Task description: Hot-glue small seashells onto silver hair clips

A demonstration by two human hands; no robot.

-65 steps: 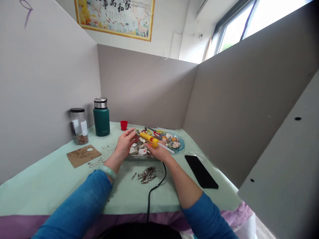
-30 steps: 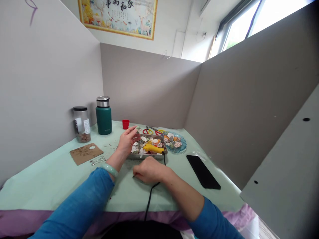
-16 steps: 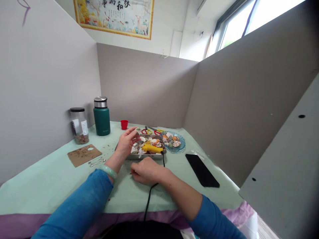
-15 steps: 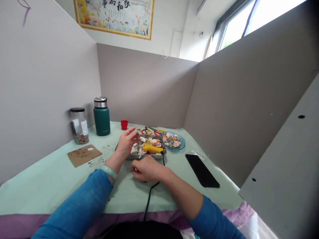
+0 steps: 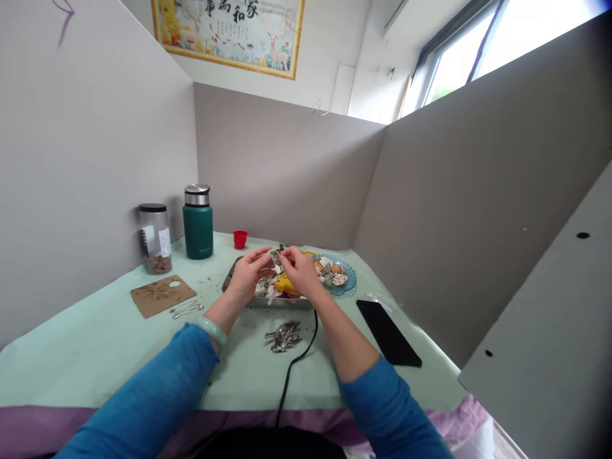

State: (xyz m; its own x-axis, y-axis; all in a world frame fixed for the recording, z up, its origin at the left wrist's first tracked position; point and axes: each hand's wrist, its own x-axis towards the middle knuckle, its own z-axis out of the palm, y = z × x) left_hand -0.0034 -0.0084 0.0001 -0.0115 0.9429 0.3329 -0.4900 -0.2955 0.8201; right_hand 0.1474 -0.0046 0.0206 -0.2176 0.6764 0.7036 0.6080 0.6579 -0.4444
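My left hand (image 5: 249, 273) pinches a small pale green-and-white piece (image 5: 274, 255), likely a shell, above the metal tray (image 5: 287, 304). Fingertips of my right hand (image 5: 300, 271) are closed together right beside that piece; whatever they hold is too small to make out. Below both hands, shells (image 5: 262, 288) fill the tray, and a yellow glue gun (image 5: 284, 284) lies on top of them, partly hidden by my right hand. Nearer to me, a pile of small metal clips or pins (image 5: 284, 336) lies on the table.
A blue glass plate (image 5: 351, 280) of shells stands right of the tray. A black phone-like slab (image 5: 388, 333), a green flask (image 5: 197, 223), a jar (image 5: 155, 239), a red cup (image 5: 240, 240), brown cardboard (image 5: 162, 296) and safety pins (image 5: 186, 310) lie around. A black cord (image 5: 292, 366) runs towards me.
My right hand has risen from over the metal pile to meet my left hand above the tray, uncovering the pile. My left hand still holds the small piece. The view has shifted slightly.
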